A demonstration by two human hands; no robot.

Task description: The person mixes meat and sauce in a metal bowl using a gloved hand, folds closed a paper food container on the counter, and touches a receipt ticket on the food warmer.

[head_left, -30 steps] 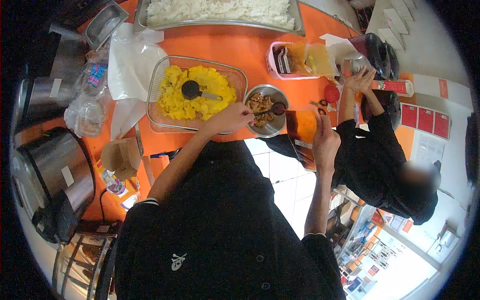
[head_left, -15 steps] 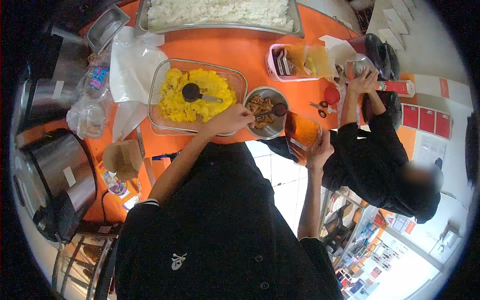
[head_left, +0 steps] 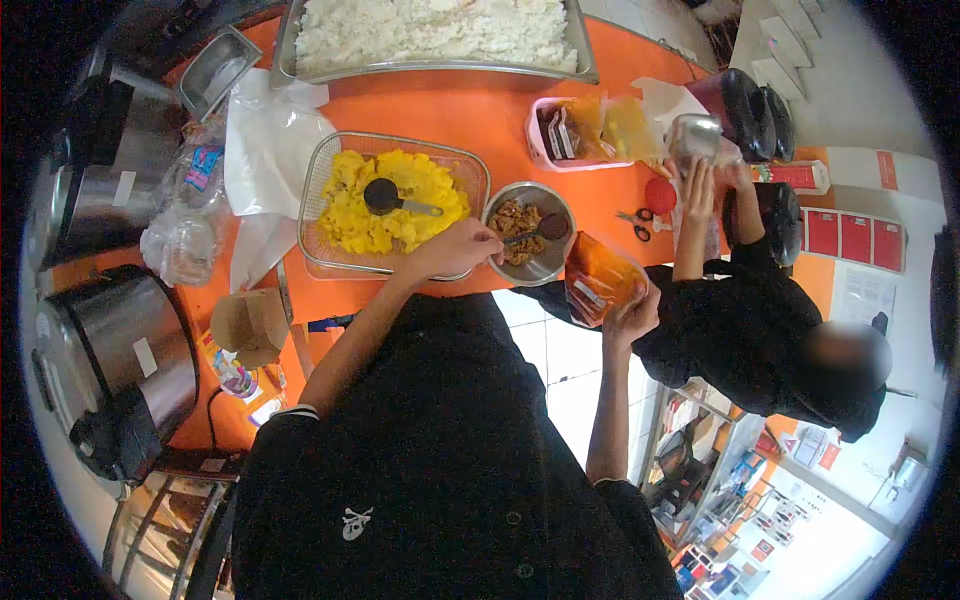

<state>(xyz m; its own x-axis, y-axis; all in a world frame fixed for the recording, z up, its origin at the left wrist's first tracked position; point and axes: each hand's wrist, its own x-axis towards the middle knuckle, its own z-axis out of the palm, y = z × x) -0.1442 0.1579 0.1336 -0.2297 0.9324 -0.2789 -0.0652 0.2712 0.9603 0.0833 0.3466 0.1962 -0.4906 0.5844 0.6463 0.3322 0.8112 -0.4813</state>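
One spoon (head_left: 552, 227), left hand (head_left: 460, 250), over bowl (head_left: 548, 267); pouch (head_left: 603, 272), right hand (head_left: 633, 314), at table edge (head_left: 335, 303).

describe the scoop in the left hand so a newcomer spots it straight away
On the orange table, right of the wire basket, find the round metal bowl. The dark-headed scoop shows across it, its handle in the left hand. Unlike the other scoop, lying on the yellow food, this one is held.

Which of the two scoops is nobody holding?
The black scoop lying on the yellow food in the wire basket. The other scoop is in the left hand, over the metal bowl.
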